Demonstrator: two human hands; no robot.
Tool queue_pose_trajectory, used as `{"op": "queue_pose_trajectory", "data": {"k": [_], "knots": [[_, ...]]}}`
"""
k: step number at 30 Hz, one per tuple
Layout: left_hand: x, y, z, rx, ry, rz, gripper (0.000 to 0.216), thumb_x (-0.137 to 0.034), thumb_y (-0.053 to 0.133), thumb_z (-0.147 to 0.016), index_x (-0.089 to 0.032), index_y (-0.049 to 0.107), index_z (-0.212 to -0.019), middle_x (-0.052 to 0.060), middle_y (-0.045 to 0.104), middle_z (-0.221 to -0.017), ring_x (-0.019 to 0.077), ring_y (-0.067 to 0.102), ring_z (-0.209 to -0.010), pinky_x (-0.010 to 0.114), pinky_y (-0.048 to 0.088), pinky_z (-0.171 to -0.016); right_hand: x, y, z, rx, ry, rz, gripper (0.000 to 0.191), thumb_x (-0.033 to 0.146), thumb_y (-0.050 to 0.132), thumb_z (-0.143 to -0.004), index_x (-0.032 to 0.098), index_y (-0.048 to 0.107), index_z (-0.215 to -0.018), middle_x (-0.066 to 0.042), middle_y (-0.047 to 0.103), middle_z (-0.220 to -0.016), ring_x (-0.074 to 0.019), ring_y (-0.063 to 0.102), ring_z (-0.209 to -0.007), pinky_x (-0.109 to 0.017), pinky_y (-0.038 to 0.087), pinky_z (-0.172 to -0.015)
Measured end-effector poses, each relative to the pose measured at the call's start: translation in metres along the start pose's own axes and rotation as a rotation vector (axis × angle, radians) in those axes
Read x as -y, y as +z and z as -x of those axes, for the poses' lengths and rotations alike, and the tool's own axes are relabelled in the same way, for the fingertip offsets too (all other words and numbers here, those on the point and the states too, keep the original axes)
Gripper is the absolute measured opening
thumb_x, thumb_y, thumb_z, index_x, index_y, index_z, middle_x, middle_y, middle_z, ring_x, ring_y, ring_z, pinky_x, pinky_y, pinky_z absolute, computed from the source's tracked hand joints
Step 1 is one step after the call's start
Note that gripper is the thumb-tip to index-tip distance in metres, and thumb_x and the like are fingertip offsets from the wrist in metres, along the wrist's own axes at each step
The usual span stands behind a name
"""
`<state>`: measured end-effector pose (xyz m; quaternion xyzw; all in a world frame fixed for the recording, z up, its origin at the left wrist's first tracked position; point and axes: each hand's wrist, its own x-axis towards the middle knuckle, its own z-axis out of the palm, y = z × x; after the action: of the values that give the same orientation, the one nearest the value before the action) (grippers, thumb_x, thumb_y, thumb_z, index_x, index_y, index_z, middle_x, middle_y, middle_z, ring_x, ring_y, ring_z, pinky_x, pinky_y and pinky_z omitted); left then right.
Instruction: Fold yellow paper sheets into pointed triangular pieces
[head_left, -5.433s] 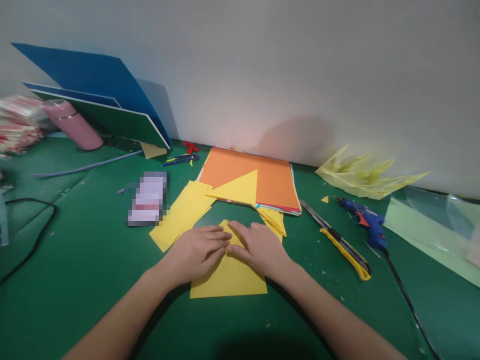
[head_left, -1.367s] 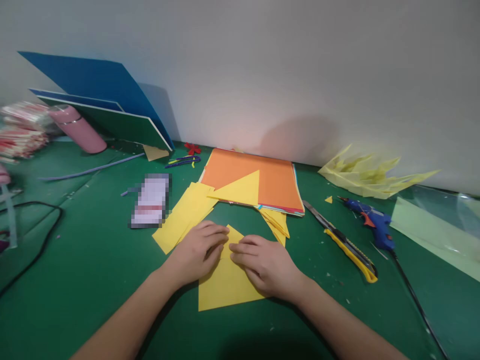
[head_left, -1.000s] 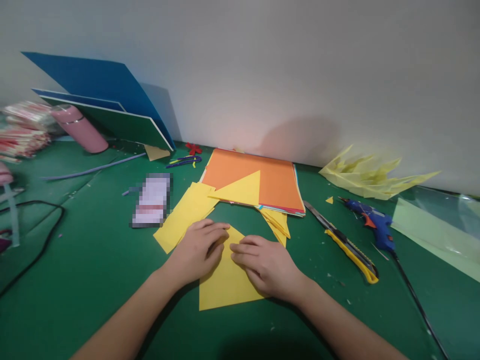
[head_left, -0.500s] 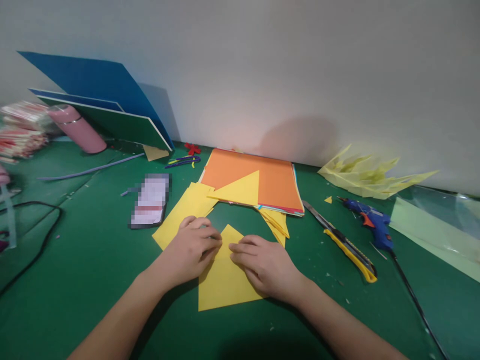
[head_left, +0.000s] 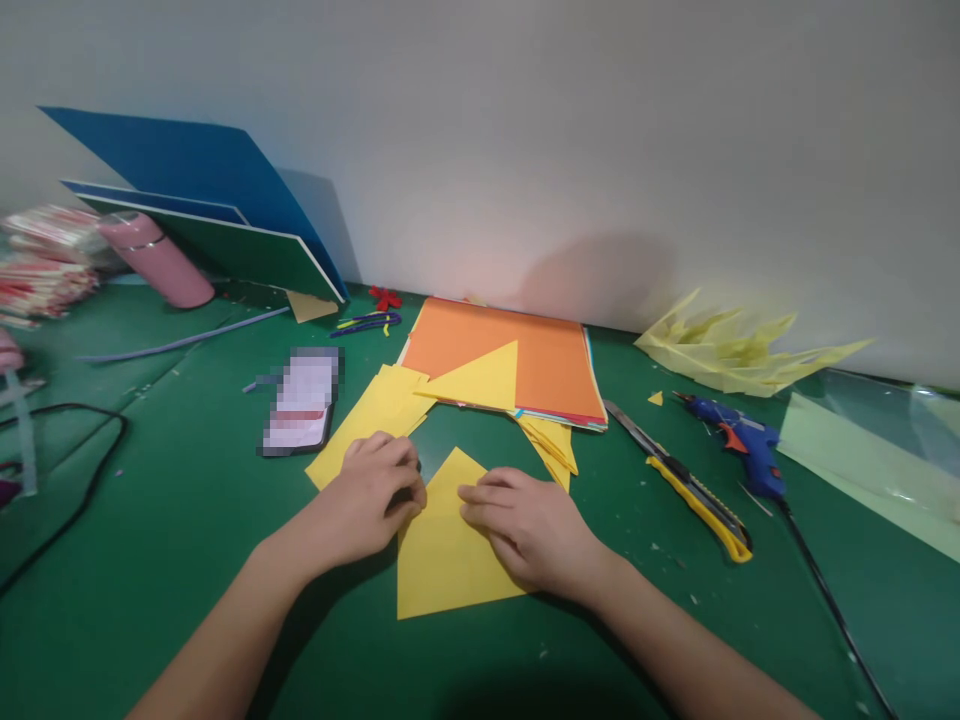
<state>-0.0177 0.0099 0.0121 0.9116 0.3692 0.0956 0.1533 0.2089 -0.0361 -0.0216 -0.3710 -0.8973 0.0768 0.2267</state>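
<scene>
The view looked from the person's head, forward and down over the worktop [head_left: 180, 500], close enough that both forearms [head_left: 225, 630] entered at the near edge, the yellow sheet [head_left: 450, 560] sat below centre and the wall [head_left: 480, 130] filled the far side.

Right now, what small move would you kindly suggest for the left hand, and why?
Probably slide the left hand down the slanting left edge of the yellow sheet, pressing lightly: that hand's fingers curl at that edge, while the right hand rests across the opposite side, seemingly steadying it.
</scene>
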Motion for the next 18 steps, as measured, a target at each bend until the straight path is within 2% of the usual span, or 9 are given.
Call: {"op": "queue_pose_trajectory", "data": {"k": [6,14,18], "knots": [[0.002,0.003,0.007,0.032,-0.061,0.022,0.019,-0.015,0.051,-0.081,-0.02,0.064,-0.068,0.003,0.051,-0.08,0.0201,0.045,-0.079,0.034,0.037,-0.07,0.0,-0.001,-0.001,-0.011,-0.005,0.001,0.028,0.011,0.044,-0.084,0.02,0.069,-0.095,-0.001,0.07,-0.109,-0.0201,0.059,-0.09,-0.029,0.051,-0.065],[-0.003,0.016,-0.003,-0.071,-0.197,-0.019,0.018,-0.019,0.054,-0.082,-0.019,0.066,-0.069,0.003,0.054,-0.08,0.021,0.045,-0.08,0.035,0.034,-0.068,0.0,-0.002,-0.003,0.002,-0.001,0.0,0.028,0.011,0.044,-0.084,0.02,0.069,-0.094,-0.001,0.071,-0.108,-0.0198,0.059,-0.09,-0.029,0.05,-0.066],[-0.009,0.028,-0.014,-0.172,-0.239,-0.016,0.014,-0.018,0.058,-0.082,-0.021,0.068,-0.073,0.003,0.054,-0.084,0.0206,0.045,-0.082,0.034,0.033,-0.069,0.001,-0.003,-0.003,0.04,0.017,0.003,0.029,0.011,0.044,-0.084,0.02,0.069,-0.095,-0.002,0.07,-0.109,-0.0199,0.058,-0.092,-0.029,0.05,-0.067]]}}
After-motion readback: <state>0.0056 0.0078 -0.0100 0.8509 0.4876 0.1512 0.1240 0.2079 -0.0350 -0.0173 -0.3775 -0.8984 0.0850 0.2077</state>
